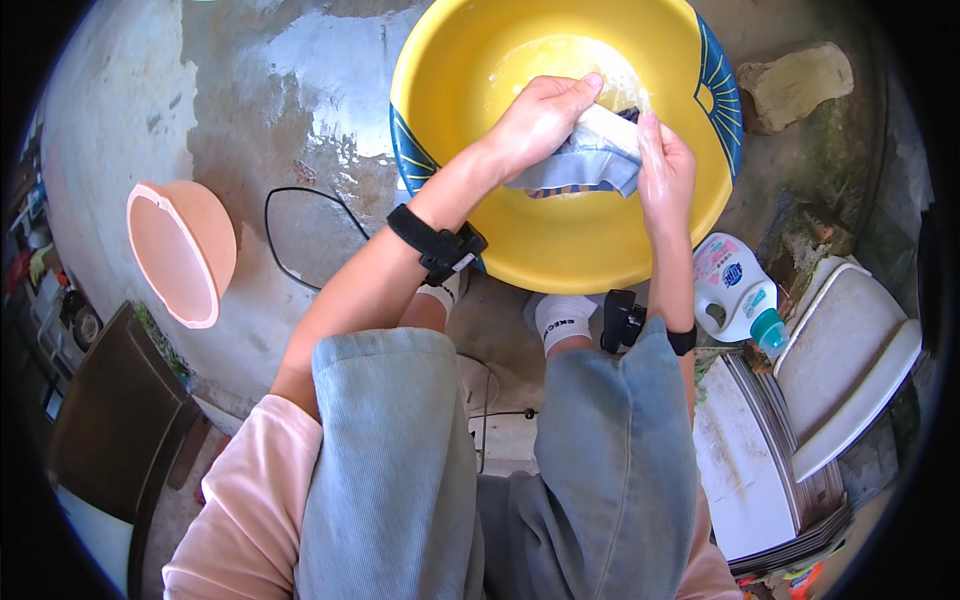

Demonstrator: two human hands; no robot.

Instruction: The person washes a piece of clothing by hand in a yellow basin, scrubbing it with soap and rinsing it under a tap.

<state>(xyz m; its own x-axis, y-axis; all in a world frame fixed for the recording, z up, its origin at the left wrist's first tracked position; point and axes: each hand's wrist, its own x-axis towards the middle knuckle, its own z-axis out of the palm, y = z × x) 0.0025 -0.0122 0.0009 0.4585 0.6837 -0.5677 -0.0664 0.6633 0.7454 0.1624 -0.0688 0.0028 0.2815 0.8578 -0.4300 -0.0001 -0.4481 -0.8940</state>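
Observation:
A large yellow plastic basin (562, 262) with blue patterned patches stands on the floor before me, with a little foamy liquid at its bottom. Over it, my left hand (544, 120) grips one end of a light blue and white cloth (592, 161), thumb on top. My right hand (666, 161) pinches the cloth's other end, so a white band is stretched between the two. The cloth's lower part hangs down, showing an orange and dark striped piece. Both hands look wet. The fingers beneath the cloth are partly hidden.
A pink plastic basin (214, 240) lies tipped on its side at the left, near a black cord loop (268, 232). Right of the yellow basin are a stone (799, 79), a white detergent bottle (731, 281) with a teal cap, and stacked white panels (739, 457). The floor is partly wet.

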